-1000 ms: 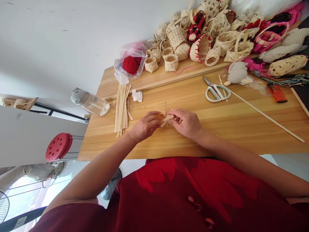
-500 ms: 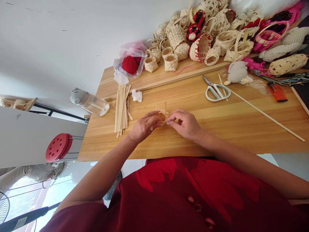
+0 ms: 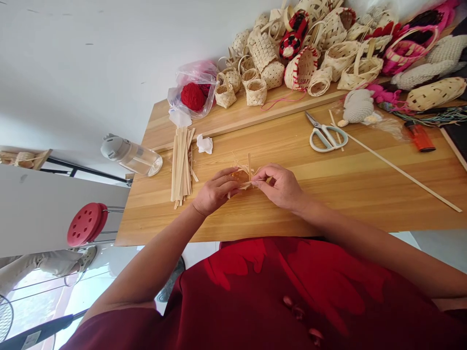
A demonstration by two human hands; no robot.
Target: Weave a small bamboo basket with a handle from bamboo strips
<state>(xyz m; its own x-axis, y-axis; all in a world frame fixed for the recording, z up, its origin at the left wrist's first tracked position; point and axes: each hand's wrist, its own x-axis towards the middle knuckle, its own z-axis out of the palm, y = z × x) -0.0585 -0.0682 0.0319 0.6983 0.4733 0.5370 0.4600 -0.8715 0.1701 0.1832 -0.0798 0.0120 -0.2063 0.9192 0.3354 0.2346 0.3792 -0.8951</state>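
Note:
Between my hands is a small, partly woven basket (image 3: 246, 171) of pale wood strips, with loose strip ends sticking up and out. My left hand (image 3: 216, 192) curls round its left side, fingers gripping the edge. With thumb and forefinger, my right hand (image 3: 279, 187) pinches a thin strip at the basket's right side. Fingers hide much of the weave. To the left lies a stack of flat wood strips (image 3: 181, 167). Scissors (image 3: 328, 138) with pale handles lie apart from my right hand, beyond it to the right.
A clear water bottle (image 3: 136, 156) lies left of the strips, near crumpled white tissue (image 3: 205, 144). Finished woven baskets (image 3: 256, 91) crowd the back, beside red yarn (image 3: 193, 96) in a plastic bag. One long strip (image 3: 404, 170) stretches across the right side, below an orange-red container (image 3: 419, 137).
The fingers of my left hand have shifted slightly on the basket's edge, uncovering a little more of its inside. My right hand keeps its pinch. The view has moved slightly.

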